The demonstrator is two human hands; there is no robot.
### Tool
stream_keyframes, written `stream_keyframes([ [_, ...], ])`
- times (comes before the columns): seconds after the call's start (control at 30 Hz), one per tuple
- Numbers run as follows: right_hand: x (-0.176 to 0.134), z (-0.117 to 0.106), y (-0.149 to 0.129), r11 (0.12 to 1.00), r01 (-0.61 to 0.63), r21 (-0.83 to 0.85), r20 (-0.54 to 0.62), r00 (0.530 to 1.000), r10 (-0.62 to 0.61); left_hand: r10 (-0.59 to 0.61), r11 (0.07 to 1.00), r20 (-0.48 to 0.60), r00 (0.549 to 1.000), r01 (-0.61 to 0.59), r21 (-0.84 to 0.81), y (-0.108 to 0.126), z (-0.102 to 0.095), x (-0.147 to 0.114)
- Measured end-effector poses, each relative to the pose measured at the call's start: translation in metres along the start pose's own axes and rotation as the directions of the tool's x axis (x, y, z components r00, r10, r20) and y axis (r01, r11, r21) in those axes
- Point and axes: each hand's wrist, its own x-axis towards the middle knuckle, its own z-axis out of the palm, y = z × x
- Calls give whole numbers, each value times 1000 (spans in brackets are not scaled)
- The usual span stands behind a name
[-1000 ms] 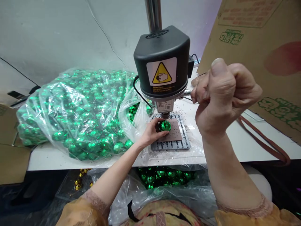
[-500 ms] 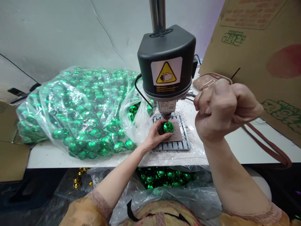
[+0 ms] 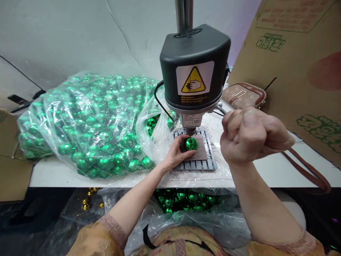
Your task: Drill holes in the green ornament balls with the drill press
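A shiny green faceted ball rests on a small brown board on the slotted metal base. My left hand pinches the ball from the left, thumb in front and fingers behind. Directly above hangs the black drill press head, its chuck close over the ball's top. To the right, my right hand is closed in a fist on the end of the press's lever, whose grip is hidden inside the fingers.
A large clear bag full of green balls lies left of the press. More green balls sit in an open bag below the table edge. A brown purse and a cardboard box stand right. Dark specks dot the table.
My right hand has come down a little with the lever, showing more of the purse behind it. The view has shifted slightly. My left hand keeps its hold on the ball.
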Motion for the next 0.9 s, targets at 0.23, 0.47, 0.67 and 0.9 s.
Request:
stream_keyframes([
  [0.23, 1, 1, 0, 997, 70, 42, 8, 997, -71, 9, 1000, -10, 1000, -8, 19, 0, 0, 0],
  [0.47, -9, -6, 4, 993, 104, 59, 42, 993, -107, 4, 999, -18, 1000, -4, 43, -1, 0, -1],
  [0.67, 21, 18, -4, 998, -61, 15, -140, 988, 62, -4, 1000, -51, 999, 4, -1, 5, 5, 2],
  [0.9, 51, 31, -11, 977, -215, 1, -69, 974, 214, 215, 921, -155, 964, -147, 362, 24, 9, -66],
])
